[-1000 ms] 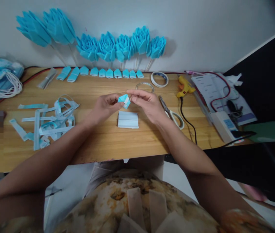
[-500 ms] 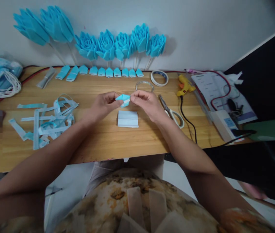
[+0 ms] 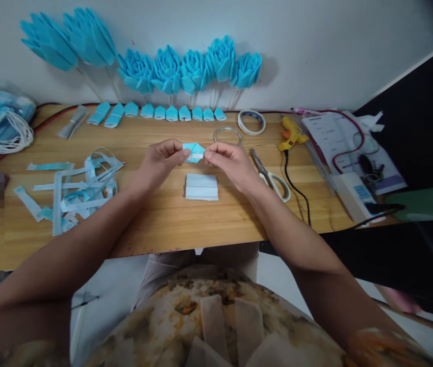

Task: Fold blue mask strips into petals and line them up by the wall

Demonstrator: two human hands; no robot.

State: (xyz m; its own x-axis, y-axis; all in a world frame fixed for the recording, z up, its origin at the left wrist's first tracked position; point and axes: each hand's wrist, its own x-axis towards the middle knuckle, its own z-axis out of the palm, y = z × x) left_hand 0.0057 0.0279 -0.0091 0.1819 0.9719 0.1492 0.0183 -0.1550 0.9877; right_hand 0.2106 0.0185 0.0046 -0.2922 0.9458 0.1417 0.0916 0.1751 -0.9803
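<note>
A small folded piece of blue mask fabric (image 3: 197, 148) is held up over the middle of the table. My left hand (image 3: 165, 159) pinches its left end between thumb and fingers. At its right end my right hand (image 3: 228, 159) grips it by the corner. The fabric's white side shows along its lower edge. Just below my hands lies a flat stack of pale pleated mask fabric (image 3: 201, 187). Along the back of the table stands a row of folded blue pieces (image 3: 159, 113).
Blue fabric flowers on sticks (image 3: 167, 69) lean against the wall. Cut mask strips (image 3: 86, 188) lie in a heap on the left. Scissors (image 3: 268, 175), a tape roll (image 3: 251, 122) and a yellow glue gun (image 3: 291, 133) with a black cord are on the right.
The folded fabric has been turned and flattened between my fingers, so its open fold shows less. My left hand has shifted slightly left; my right hand stays nearly in place.
</note>
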